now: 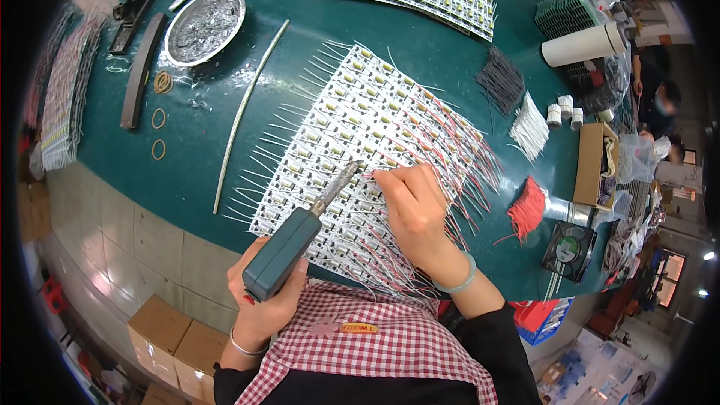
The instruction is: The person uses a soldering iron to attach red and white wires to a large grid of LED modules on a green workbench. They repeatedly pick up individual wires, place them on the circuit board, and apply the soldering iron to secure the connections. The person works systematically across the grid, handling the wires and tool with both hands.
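Bowl left of circuit panel

The left hand is low and close to the body, with its fingers curled in a full grip. Its wrist stands below it, and the forearm goes down from there. The right hand is higher and more far from the body. Its fingers are bent, and the thumb and index finger meet in a pinch. The right forearm comes slantwise from the lower right. Both hands are apart.
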{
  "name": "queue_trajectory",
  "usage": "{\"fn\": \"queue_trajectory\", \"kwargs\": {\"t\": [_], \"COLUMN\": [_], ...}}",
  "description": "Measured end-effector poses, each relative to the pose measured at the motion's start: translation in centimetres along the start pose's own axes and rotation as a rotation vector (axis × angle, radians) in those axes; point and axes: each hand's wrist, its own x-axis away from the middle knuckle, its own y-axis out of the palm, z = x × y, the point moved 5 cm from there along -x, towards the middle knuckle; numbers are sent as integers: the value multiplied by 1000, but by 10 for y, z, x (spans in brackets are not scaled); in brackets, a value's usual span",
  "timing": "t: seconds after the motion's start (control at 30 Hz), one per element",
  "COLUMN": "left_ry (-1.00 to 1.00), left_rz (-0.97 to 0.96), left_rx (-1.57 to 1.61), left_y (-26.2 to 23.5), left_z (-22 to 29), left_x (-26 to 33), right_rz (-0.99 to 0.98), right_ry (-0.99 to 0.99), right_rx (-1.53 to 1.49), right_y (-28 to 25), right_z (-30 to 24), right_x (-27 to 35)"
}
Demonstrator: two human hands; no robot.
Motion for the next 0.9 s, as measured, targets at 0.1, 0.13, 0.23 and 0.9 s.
{"fn": "queue_trajectory", "kwargs": {"t": [0.1,0.13,0.23,0.9], "left_ry": [13,58,117,61], "left_rz": [-10,-5,-12,-25], "left_rx": [-5,-21,-63,-39], "left_y": [3,4,6,0], "left_z": [0,-1,0,4], "left_x": [-3,-4,-5,-11], "right_rz": [-12,-16,-32,-99], "right_ry": [18,21,32,20], "right_rx": [1,2,15,61], "right_y": [2,3,3,4], "right_z": [1,1,1,0], "right_x": [1,0,0,-2]}}
